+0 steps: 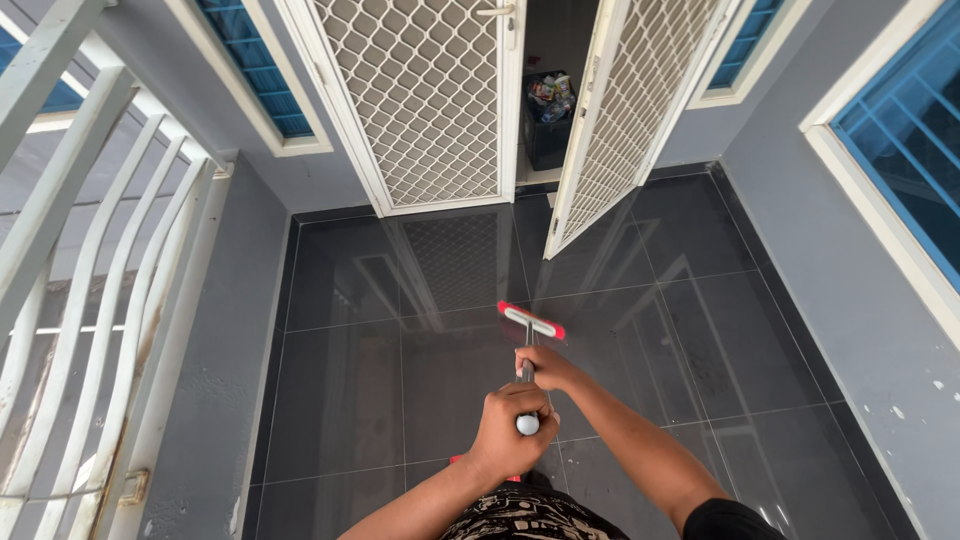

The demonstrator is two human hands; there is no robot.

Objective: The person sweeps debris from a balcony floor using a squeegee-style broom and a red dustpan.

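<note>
Your left hand (510,432) is closed around the top end of a floor wiper's handle (526,375), its pale rounded cap poking out between your fingers. Your right hand (545,368) grips the same handle just beyond the left — farther down the shaft. Ahead of your right hand, the wiper's red-and-grey head (531,320) sits on the glossy dark tiled floor (350,400). Farther out stand two white mesh doors (420,100), one ajar — a bin of rubbish (548,115) shows in the gap. A white railing (90,300) runs off to your left.
</note>
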